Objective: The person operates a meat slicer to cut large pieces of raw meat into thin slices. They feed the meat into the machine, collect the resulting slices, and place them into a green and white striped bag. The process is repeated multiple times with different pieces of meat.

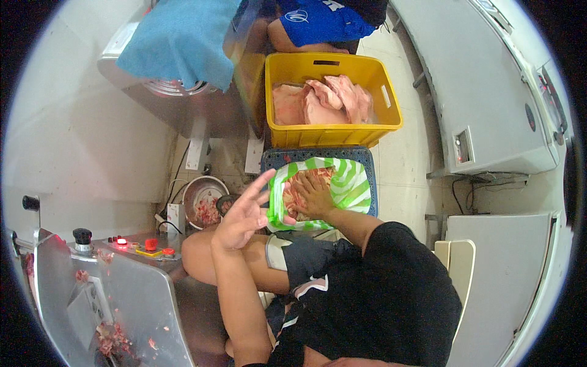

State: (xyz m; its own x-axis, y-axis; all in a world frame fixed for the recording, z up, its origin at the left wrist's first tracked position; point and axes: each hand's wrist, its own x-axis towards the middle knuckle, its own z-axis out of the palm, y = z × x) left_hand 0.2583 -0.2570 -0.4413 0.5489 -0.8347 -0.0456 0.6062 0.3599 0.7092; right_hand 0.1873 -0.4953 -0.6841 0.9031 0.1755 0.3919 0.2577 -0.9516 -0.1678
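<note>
My right hand [312, 192] lies with fingers spread on chopped meat [295, 205] inside a green and white striped plastic bag [354, 183]. The bag rests open on a blue perforated plastic surface [365, 159] in front of me. My left hand [241, 214] is raised at the bag's left edge, palm up, with its fingers stretched out and apart and nothing gripped in them.
A yellow crate [333, 136] holds slabs of pale meat. A person's blue garment [318, 24] shows behind it. Left are a steel machine with buttons [150, 246], a bowl of scraps [202, 183] and a towel-draped machine [174, 43]. White cabinets [489, 104] line the right.
</note>
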